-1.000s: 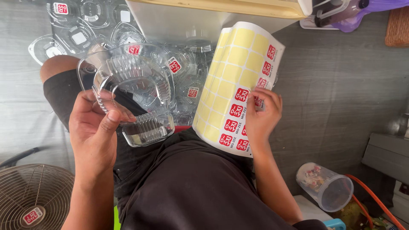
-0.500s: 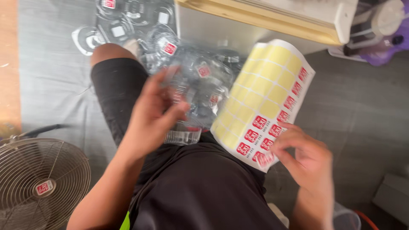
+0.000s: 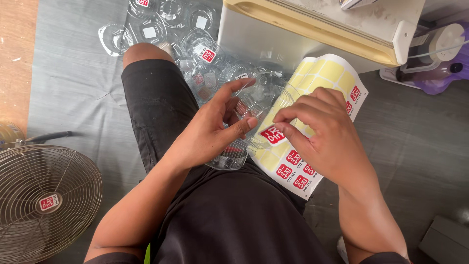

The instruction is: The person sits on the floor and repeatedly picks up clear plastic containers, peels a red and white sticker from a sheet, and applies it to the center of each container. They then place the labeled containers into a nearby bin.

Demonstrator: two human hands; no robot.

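My left hand (image 3: 212,129) grips a clear plastic lidded container (image 3: 244,117) over my lap. Between thumb and fingertips, my right hand (image 3: 322,134) pinches a red-and-white sticker (image 3: 272,135) and holds it against the container. Under the right hand lies a yellow backing sheet (image 3: 320,73) with a few red stickers (image 3: 295,168) left along its near edge. I sit in black shorts (image 3: 161,102) on a grey mat.
Several clear containers (image 3: 161,24), some bearing red stickers, lie in a heap on the grey mat (image 3: 68,83) ahead of my knee. A cream-coloured box (image 3: 312,24) stands at the top. A wire fan (image 3: 41,200) rests at lower left. A purple appliance (image 3: 439,58) is at right.
My right hand has peeled one red sticker off the sheet and brought it left onto the container. The left hand has turned the container toward it. The camera has tilted down.
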